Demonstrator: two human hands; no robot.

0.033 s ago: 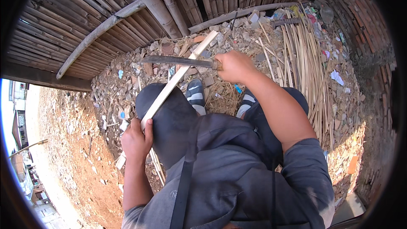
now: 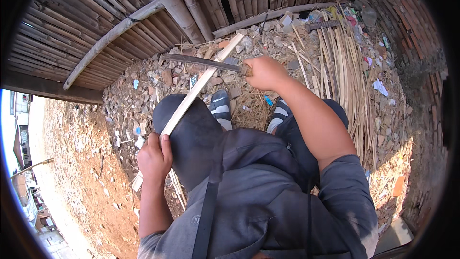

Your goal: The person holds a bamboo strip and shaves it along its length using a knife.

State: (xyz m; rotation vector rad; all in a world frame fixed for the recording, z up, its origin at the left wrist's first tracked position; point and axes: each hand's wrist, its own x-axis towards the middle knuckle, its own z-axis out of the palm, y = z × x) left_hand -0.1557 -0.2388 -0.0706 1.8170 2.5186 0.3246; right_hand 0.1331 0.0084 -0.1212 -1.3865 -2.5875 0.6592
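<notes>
1 slat [image 2: 188, 101], pale wood, long: held slantwise over L knee [image 2: 194, 120], lower end nr. L hand, upper end pointed fwd and to R, above the rubble. 1 L hand [image 2: 155, 156]: closed round slat's lower part, thumb laid along the top face. Short pale wood end seen below L hand; whether it is part of same slat can't be told. 1 machete [image 2: 196, 60], dark blade, short wooden handle: gripped by handle in R hand [image 2: 267, 73], fingers wrapped tight, blade pointed to L and crossed over slat's upper part. Blade-to-slat contact can't be told for certain. 2 sandals, dark w/ pale bands: L sandal [image 2: 221, 104] and R sandal [image 2: 281, 111], both worn, set apart on the ground, straw [image 2: 251, 110] strewn btwn. 1 blue scrap [image 2: 269, 100], small, dropped nr. R sandal. 1 pile of strips [image 2: 342, 62], thin, pale, laid lengthwise on R side, far end crossed by dark block [image 2: 323, 25]. Few loose strips [image 2: 178, 189], seen beside L thigh. Rubble [image 2: 143, 74], incl. stones & brick bits, spread all about. Bamboo wall [image 2: 129, 41] placed ahead and to L; brick wall [image 2: 407, 19] to R.
</notes>
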